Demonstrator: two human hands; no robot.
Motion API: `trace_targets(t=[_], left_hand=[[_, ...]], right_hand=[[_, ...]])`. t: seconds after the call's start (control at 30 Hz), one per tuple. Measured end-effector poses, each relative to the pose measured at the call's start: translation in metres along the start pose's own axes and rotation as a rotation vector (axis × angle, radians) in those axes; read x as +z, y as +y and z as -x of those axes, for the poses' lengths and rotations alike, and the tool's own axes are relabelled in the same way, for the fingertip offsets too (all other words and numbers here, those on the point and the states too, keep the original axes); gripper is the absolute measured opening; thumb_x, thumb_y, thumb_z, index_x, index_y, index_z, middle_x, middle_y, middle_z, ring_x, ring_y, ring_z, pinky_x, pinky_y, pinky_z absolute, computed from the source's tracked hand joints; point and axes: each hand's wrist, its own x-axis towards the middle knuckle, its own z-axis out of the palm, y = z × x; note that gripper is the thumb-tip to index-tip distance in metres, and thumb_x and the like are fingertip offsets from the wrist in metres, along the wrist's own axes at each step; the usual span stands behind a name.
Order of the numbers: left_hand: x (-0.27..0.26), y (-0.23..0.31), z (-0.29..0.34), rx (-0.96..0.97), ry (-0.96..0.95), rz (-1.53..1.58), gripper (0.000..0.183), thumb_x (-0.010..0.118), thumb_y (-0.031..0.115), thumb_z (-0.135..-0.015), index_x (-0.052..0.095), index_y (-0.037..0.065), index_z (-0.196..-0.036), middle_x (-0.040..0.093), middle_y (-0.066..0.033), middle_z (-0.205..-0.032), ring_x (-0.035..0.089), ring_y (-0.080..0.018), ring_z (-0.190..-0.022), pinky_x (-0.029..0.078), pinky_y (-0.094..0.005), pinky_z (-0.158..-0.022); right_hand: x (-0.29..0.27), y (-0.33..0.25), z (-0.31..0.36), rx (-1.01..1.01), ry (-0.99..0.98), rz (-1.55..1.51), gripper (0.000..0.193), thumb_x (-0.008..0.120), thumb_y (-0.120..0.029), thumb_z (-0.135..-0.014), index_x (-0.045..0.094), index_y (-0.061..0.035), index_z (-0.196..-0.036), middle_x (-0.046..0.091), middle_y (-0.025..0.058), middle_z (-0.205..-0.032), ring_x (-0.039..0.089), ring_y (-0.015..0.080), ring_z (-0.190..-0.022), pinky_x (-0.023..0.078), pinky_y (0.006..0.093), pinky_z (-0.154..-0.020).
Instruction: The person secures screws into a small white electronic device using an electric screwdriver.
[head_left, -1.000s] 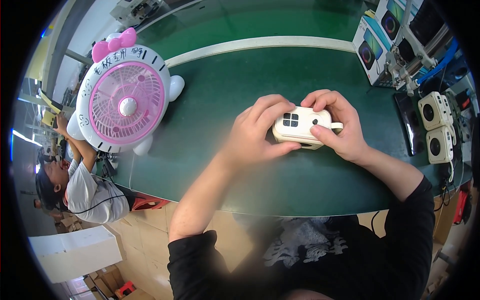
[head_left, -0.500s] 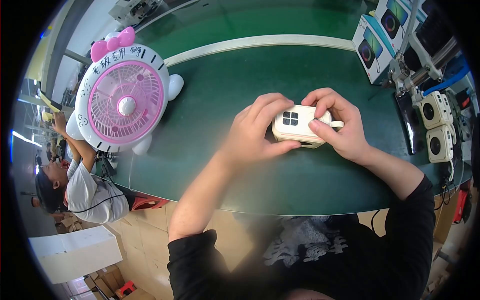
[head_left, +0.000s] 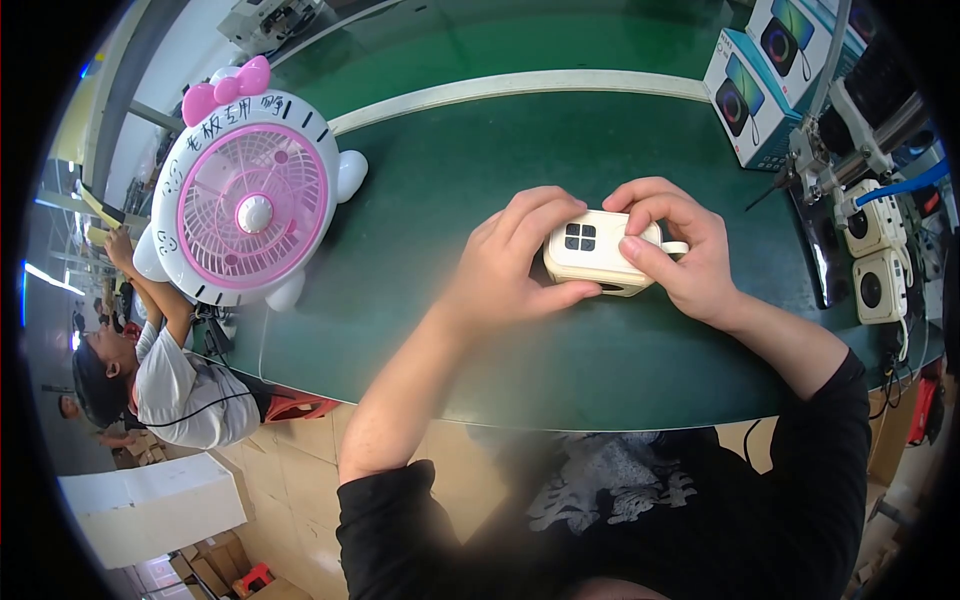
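Observation:
A small cream portable speaker (head_left: 600,262) is held between my two hands over the green worktable. Several dark square pads are grouped on the left part of its upper face, and a cream loop (head_left: 675,248) sticks out at its right end. My left hand (head_left: 515,258) is closed round the left end, thumb along the near edge and fingers at the far edge. At the other end, my right hand (head_left: 682,245) grips the speaker, its thumb pressed on the upper face and its fingers bent over the far side. The surface under that thumb is hidden.
A pink and white fan (head_left: 255,200) stands at the left of the green table (head_left: 450,370). To the right are printed boxes (head_left: 745,100), a metal tool arm (head_left: 835,150) with a thin rod, and two cream speakers (head_left: 880,285). Another person (head_left: 190,385) sits at the far left.
The metal tool arm at the right has shifted, and its thin rod now shows over the table. Both my hands and the speaker have hardly moved.

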Motion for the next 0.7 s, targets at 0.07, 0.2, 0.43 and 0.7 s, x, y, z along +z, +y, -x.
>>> trace_targets(t=[0.07, 0.2, 0.43, 0.7], left_hand=[[0.0002, -0.0002, 0.0002, -0.003, -0.001, 0.002, 0.075, 0.087, 0.035, -0.063, 0.051, 0.005, -0.121, 0.060, -0.0161, -0.113, 0.061, -0.0313, -0.101, 0.053, -0.0381, -0.081], [0.0002, -0.0003, 0.0010, -0.008, -0.004, 0.003, 0.075, 0.087, 0.035, -0.063, 0.051, 0.005, -0.121, 0.060, -0.0161, -0.113, 0.061, -0.0313, -0.102, 0.053, -0.0381, -0.081], [-0.0005, 0.0006, 0.0010, -0.023, -0.007, 0.000, 0.075, 0.087, 0.036, -0.063, 0.052, 0.005, -0.121, 0.060, -0.0163, -0.114, 0.061, -0.0319, -0.103, 0.052, -0.0382, -0.082], [-0.0011, 0.0012, 0.0012, -0.029, -0.009, 0.002, 0.075, 0.087, 0.036, -0.063, 0.052, 0.005, -0.121, 0.060, -0.0157, -0.114, 0.061, -0.0319, -0.104, 0.052, -0.0382, -0.083]], right_hand=[[-0.0004, -0.0004, -0.0002, -0.012, 0.003, 0.020, 0.009, 0.069, -0.007, -0.082, 0.061, -0.0037, -0.086, 0.063, 0.0088, -0.107, 0.060, 0.0170, -0.096, 0.048, 0.0292, -0.083], [-0.0004, -0.0004, 0.0005, -0.019, 0.010, 0.034, 0.008, 0.068, -0.007, -0.082, 0.064, -0.0034, -0.087, 0.063, 0.0091, -0.108, 0.061, 0.0176, -0.096, 0.048, 0.0295, -0.083], [-0.0023, -0.0016, -0.0002, -0.058, -0.003, 0.092, 0.007, 0.067, -0.006, -0.081, 0.065, -0.0030, -0.088, 0.064, 0.0097, -0.108, 0.062, 0.0187, -0.098, 0.049, 0.0299, -0.084], [-0.0029, -0.0016, -0.0009, -0.100, -0.017, 0.137, 0.007, 0.064, -0.005, -0.081, 0.066, -0.0032, -0.088, 0.064, 0.0107, -0.107, 0.062, 0.0202, -0.097, 0.048, 0.0313, -0.085]])
